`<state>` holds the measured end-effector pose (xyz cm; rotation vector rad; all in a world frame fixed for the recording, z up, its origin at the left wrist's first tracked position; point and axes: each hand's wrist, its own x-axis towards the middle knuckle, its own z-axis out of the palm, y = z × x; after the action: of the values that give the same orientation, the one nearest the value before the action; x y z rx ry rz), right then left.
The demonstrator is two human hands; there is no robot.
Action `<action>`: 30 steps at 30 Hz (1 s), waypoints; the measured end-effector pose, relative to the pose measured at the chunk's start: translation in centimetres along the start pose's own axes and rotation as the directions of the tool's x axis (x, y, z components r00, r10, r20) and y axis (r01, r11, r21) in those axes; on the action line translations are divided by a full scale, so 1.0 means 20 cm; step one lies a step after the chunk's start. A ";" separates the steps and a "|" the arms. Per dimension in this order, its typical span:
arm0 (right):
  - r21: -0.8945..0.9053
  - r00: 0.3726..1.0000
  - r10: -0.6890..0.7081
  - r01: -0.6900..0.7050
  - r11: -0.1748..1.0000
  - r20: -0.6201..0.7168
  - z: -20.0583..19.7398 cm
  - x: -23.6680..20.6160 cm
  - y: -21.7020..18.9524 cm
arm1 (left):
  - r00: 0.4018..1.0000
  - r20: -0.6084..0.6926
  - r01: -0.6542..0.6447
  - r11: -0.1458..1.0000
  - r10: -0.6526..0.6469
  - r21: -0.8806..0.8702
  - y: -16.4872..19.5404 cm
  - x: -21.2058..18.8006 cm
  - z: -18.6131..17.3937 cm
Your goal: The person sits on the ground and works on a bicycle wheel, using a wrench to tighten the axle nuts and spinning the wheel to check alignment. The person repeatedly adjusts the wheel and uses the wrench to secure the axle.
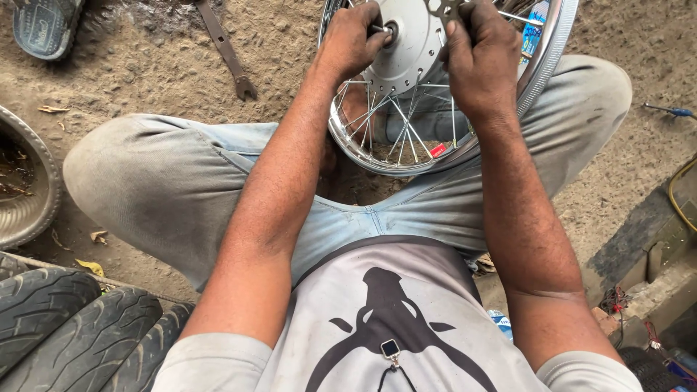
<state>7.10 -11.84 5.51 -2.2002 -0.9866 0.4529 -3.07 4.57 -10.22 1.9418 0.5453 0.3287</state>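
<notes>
Down between the person's bent knees stands a chromed spoked motorcycle wheel with a grey metal hub, resting on the dirt floor. The left hand sits at the hub's centre, its grip pressed around the short dark axle end that pokes out there. The right hand lies over the upper right of the hub, fingers pinched on a flat toothed metal sprocket at the top edge of the view; most of that part is cut off. Thin silver spokes fan out below the hub to the shiny rim. Left of the wheel, a rusty flat open-ended spanner lies on the dirt, well apart from both hands. Farther left sits a worn metal basin, and below it black treaded rubber tyres are stacked. Right of the wheel, a blue-handled screwdriver lies on the ground.
</notes>
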 end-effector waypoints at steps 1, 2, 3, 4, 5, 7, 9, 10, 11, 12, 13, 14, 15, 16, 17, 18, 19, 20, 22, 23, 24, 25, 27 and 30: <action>-0.059 1.000 -0.017 0.017 0.998 -0.001 0.01 0.00 0.01 | 1.000 -0.009 -0.013 1.000 0.012 -0.029 0.01 0.00 0.00; -0.119 0.999 -0.034 0.033 0.992 -0.001 0.02 -0.01 0.02 | 1.000 -0.003 -0.028 0.999 0.028 -0.026 0.01 0.00 -0.01; -0.180 0.999 -0.050 0.049 0.982 0.002 0.03 -0.01 0.02 | 0.999 0.003 -0.042 0.999 0.042 -0.025 0.02 0.00 -0.02; -0.204 0.999 -0.048 0.048 0.978 0.006 0.04 -0.01 0.03 | 0.998 0.008 -0.056 0.998 0.056 -0.024 0.02 0.00 -0.03; -0.228 0.999 -0.048 0.048 0.972 0.008 0.05 -0.01 0.03 | 1.000 0.020 -0.017 0.999 0.018 -0.050 0.03 0.00 -0.04; -0.268 0.999 -0.041 0.047 0.962 0.028 0.07 -0.01 0.03 | 0.997 0.046 0.065 0.993 -0.061 -0.095 0.04 0.00 -0.07; -0.303 0.998 -0.027 0.043 0.952 0.056 0.08 0.01 0.03 | 0.996 0.033 0.079 0.996 -0.077 -0.052 0.05 0.00 -0.09; -0.319 0.997 -0.003 0.026 0.947 0.073 0.08 0.02 0.03 | 0.996 0.025 0.085 0.996 -0.085 -0.032 0.05 0.00 -0.10; -0.336 0.996 0.021 0.011 0.942 0.090 0.08 0.03 0.02 | 0.999 -0.005 0.035 0.999 -0.035 -0.037 0.06 0.00 -0.11; -0.354 0.993 0.046 -0.005 0.935 0.108 0.08 0.05 0.03 | 0.999 -0.036 -0.013 0.999 0.012 -0.041 0.06 0.00 -0.11; -0.369 0.991 0.057 -0.007 0.930 0.124 0.09 0.06 0.03 | 0.996 -0.066 -0.060 0.997 0.057 -0.044 0.06 0.00 -0.11; -0.382 0.988 0.069 -0.010 0.924 0.141 0.10 0.08 0.03 | 0.998 -0.050 -0.048 0.999 0.047 -0.022 0.05 0.00 -0.11; -0.394 0.984 0.079 -0.011 0.919 0.158 0.12 0.09 0.04 | 0.999 -0.034 -0.037 0.999 0.037 0.002 0.05 0.00 -0.11; -0.392 0.982 0.098 -0.027 0.920 0.164 0.14 0.11 0.05 | 1.000 -0.018 -0.025 0.999 0.025 0.027 0.05 0.00 -0.10; -0.389 0.979 0.118 -0.044 0.920 0.168 0.16 0.13 0.06 | 0.999 -0.025 -0.030 0.999 0.031 0.017 0.04 0.00 -0.10; -0.386 0.975 0.140 -0.064 0.920 0.171 0.17 0.14 0.07 | 0.999 -0.028 -0.036 0.999 0.036 0.005 0.04 0.00 -0.09; -0.407 0.978 0.109 -0.027 0.913 0.179 0.19 0.16 0.08 | 0.999 -0.031 -0.042 0.999 0.042 -0.009 0.04 0.00 -0.09; -0.428 0.979 0.077 0.010 0.904 0.187 0.19 0.18 0.09 | 1.000 -0.014 -0.022 1.000 0.021 -0.011 0.04 0.00 -0.09; -0.442 0.979 0.063 0.031 0.896 0.195 0.20 0.19 0.10 | 1.000 0.014 0.014 1.000 -0.014 -0.014 0.03 0.00 -0.08; -0.435 0.977 0.081 0.014 0.900 0.198 0.21 0.19 0.10 | 1.000 0.006 0.001 1.000 -0.001 -0.001 0.03 0.00 -0.08; -0.427 0.974 0.100 -0.003 0.904 0.205 0.22 0.19 0.10 | 1.000 -0.001 -0.008 1.000 0.008 0.013 0.03 0.00 -0.08; -0.404 0.973 0.113 -0.022 0.914 0.202 0.23 0.17 0.10 | 1.000 -0.005 -0.016 0.999 0.016 0.028 0.03 0.00 -0.08; -0.357 0.971 0.147 -0.071 0.931 0.191 0.26 0.13 0.08 | 1.000 -0.002 -0.009 1.000 0.009 0.026 0.03 0.00 -0.08; -0.312 0.965 0.209 -0.151 0.938 0.160 0.30 0.08 0.06 | 1.000 -0.010 -0.024 0.999 0.024 0.032 0.03 -0.01 -0.07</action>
<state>5.53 -8.53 0.46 -2.5720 -1.0104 0.6466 -3.80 5.40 -9.10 1.9800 0.5373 0.3474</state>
